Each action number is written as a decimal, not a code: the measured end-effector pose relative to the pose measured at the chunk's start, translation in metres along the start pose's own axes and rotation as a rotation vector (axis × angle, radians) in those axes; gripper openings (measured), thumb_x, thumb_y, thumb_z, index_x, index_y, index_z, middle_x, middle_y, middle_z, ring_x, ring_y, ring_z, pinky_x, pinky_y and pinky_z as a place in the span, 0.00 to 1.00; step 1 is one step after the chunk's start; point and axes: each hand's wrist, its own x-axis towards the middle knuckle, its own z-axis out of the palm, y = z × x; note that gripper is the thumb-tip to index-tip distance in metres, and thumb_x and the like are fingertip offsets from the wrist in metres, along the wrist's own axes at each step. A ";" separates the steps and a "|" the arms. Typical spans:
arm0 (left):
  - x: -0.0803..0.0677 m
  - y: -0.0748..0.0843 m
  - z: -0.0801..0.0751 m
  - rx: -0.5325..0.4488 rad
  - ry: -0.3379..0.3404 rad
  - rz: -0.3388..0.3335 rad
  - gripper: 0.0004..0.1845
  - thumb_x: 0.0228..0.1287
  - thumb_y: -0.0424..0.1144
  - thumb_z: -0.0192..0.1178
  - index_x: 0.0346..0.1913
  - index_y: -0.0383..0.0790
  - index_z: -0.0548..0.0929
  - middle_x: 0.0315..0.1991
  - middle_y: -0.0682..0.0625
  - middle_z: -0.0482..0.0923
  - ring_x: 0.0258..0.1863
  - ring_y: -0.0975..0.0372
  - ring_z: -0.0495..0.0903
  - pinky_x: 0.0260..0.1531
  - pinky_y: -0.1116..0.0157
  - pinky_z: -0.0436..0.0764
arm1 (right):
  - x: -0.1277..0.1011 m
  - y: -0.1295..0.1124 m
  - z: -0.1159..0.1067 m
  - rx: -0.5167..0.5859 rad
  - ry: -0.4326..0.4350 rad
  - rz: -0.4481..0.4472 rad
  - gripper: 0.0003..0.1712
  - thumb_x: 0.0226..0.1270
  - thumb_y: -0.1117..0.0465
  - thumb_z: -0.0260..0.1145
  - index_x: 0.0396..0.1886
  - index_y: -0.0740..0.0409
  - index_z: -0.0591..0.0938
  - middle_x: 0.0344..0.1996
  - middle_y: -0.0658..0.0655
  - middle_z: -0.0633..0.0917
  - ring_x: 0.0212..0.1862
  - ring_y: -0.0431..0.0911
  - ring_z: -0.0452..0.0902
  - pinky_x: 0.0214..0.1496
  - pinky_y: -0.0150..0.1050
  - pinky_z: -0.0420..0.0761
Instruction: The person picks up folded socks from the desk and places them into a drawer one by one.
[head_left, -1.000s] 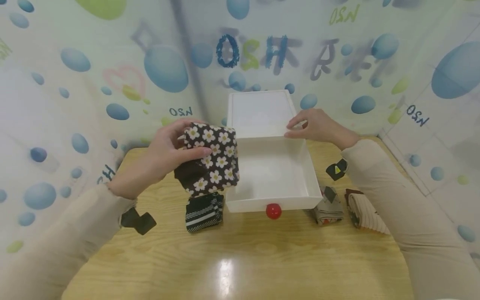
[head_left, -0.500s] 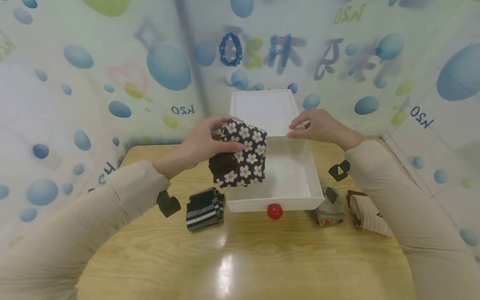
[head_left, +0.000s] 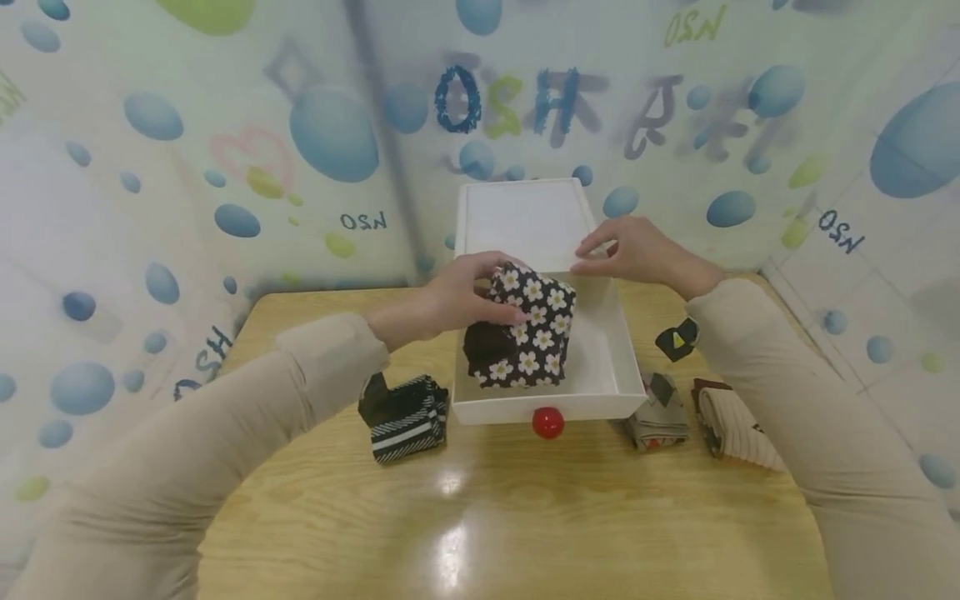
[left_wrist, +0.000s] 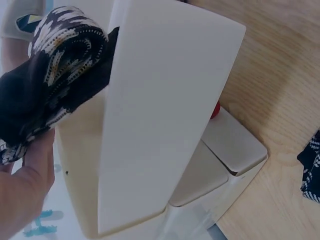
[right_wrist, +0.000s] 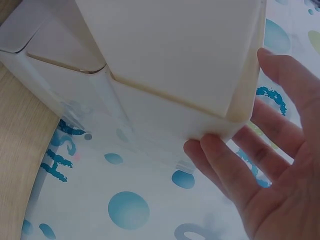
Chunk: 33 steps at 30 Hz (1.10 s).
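My left hand (head_left: 461, 296) grips a folded pair of black socks (head_left: 536, 333) with white daisies, thumb across the front. The socks are over the white pulled-out drawer (head_left: 611, 350), hiding much of its inside. In the left wrist view, the socks (left_wrist: 65, 65) show a rolled knit edge beside a large white panel (left_wrist: 165, 100). A red ball knob (head_left: 548, 422) sits on the drawer's front. With thumb and fingers around a corner, my right hand (head_left: 633, 254) holds the white drawer box (head_left: 525, 221). That corner (right_wrist: 220, 127) shows clearly in the right wrist view.
Black-and-white striped socks (head_left: 408, 421) lie left of the drawer, partly behind a dark cuff piece. To its right are grey argyle socks (head_left: 658, 417) and cream ribbed socks (head_left: 731, 425). All rest on a wooden table (head_left: 525, 517) against a patterned curtain (head_left: 405, 192).
My left hand has carried the daisy socks to the right, from the drawer's left side to over its opening. The right hand has stayed at the box's corner.
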 end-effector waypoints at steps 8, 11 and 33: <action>0.017 0.001 0.017 0.034 -0.064 0.002 0.28 0.48 0.32 0.66 0.55 0.39 0.69 0.47 0.45 0.72 0.45 0.56 0.74 0.44 0.65 0.76 | -0.001 0.003 -0.001 -0.005 0.001 -0.001 0.21 0.54 0.53 0.66 0.42 0.64 0.81 0.47 0.63 0.77 0.47 0.59 0.73 0.48 0.50 0.74; 0.022 0.004 0.022 0.017 -0.097 -0.011 0.29 0.49 0.31 0.65 0.56 0.38 0.68 0.48 0.45 0.72 0.45 0.57 0.74 0.44 0.65 0.75 | -0.001 0.004 -0.001 -0.005 0.002 -0.006 0.20 0.54 0.54 0.66 0.42 0.64 0.81 0.47 0.63 0.77 0.46 0.59 0.73 0.47 0.50 0.74; 0.042 0.018 0.036 -0.070 -0.216 -0.120 0.31 0.55 0.28 0.59 0.61 0.36 0.60 0.50 0.43 0.72 0.46 0.56 0.75 0.46 0.65 0.75 | 0.002 0.005 0.001 -0.022 0.008 -0.080 0.16 0.55 0.57 0.65 0.40 0.63 0.82 0.45 0.63 0.78 0.44 0.58 0.75 0.45 0.50 0.76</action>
